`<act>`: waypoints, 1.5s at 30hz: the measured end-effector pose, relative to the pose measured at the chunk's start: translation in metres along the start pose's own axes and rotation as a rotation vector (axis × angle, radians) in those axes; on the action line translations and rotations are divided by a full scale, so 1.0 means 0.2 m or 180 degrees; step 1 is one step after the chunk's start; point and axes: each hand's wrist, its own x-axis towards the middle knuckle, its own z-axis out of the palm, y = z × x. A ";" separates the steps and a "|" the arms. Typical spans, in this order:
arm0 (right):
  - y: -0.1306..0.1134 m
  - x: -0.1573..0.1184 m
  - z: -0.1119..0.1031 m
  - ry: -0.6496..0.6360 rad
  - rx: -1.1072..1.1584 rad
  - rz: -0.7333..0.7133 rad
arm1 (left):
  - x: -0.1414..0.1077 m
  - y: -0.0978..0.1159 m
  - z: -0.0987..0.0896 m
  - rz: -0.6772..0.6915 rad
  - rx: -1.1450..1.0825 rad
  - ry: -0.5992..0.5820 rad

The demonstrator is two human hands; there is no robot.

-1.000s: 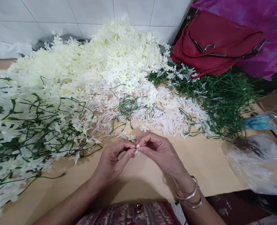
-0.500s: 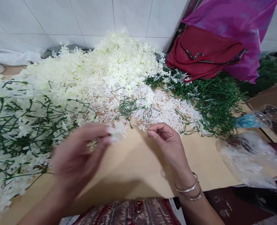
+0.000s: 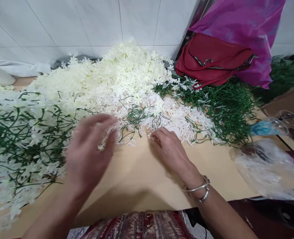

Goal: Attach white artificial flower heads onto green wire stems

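Observation:
My left hand (image 3: 90, 149) hovers over the front edge of the flower pile, smeared by motion. Its thumb and fingers are apart, and I see nothing between them. On the table, my right hand (image 3: 170, 147) has its fingertips pinched together beside the thin white stamens (image 3: 176, 118). What lies under those fingertips is hidden. A tangle of green stems (image 3: 135, 116) rests between and beyond both hands. Cream-white artificial flowers (image 3: 127, 73) are heaped behind. To the left, white blossoms on green stems (image 3: 34, 132) form a loose pile.
A red handbag (image 3: 215, 61) leans on a purple bag (image 3: 243, 20) at the back right, above a heap of green stems (image 3: 228, 109). Clear plastic wrapping (image 3: 266, 172) and a blue-patterned cup (image 3: 266, 127) are on the right. Tiled wall (image 3: 99, 23) stands behind.
The white petals in my left hand are no longer visible, and its fingers have spread. My right hand has moved down and left onto the spot where a small white flower lay.

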 end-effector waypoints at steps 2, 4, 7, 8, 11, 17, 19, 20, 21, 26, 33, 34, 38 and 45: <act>0.01 0.01 0.03 0.0078 -0.0024 0.0014 | -0.03 0.02 0.11 0.0226 0.0071 -0.0281; 0.02 0.00 0.04 0.0251 0.0316 0.0051 | -0.07 0.03 0.22 0.0328 -0.0070 -0.0666; 0.02 -0.02 0.05 0.0344 0.1360 0.0133 | -0.13 0.04 0.32 0.0196 -0.0312 -0.0883; 0.02 -0.02 0.05 0.0292 0.1708 0.0161 | -0.14 0.03 0.33 0.0159 -0.0347 -0.0903; 0.03 -0.02 0.07 0.0292 0.2196 0.0212 | -0.15 0.02 0.34 0.0143 -0.0234 -0.0861; 0.06 -0.01 0.07 0.0933 0.2238 0.0490 | -0.06 -0.03 0.40 0.0592 0.0553 -0.1040; 0.07 -0.01 0.06 0.0956 0.2403 0.0625 | -0.04 -0.05 0.43 0.0668 0.0702 -0.1148; 0.08 -0.01 0.06 0.0978 0.2473 0.0676 | -0.03 -0.05 0.45 0.0689 0.0750 -0.1187; 0.09 -0.01 0.05 0.1007 0.2540 0.0715 | -0.02 -0.06 0.46 0.0704 0.0780 -0.1215; 0.10 -0.01 0.07 0.0895 0.2954 0.0818 | -0.02 -0.04 0.47 0.0663 0.0536 -0.1002; 0.03 -0.03 0.10 0.0875 0.2852 0.0148 | -0.08 0.04 0.41 -0.0404 -0.1198 -0.1006; 0.02 -0.04 0.10 0.0832 0.2860 0.0076 | -0.08 0.03 0.40 -0.0587 -0.1401 -0.1005; 0.02 -0.04 0.12 0.0579 0.3043 0.0167 | -0.09 -0.02 0.37 -0.0886 -0.1646 -0.0940; 0.03 -0.01 0.14 0.0788 0.2501 0.0312 | -0.09 -0.06 0.36 -0.0884 -0.1811 -0.0542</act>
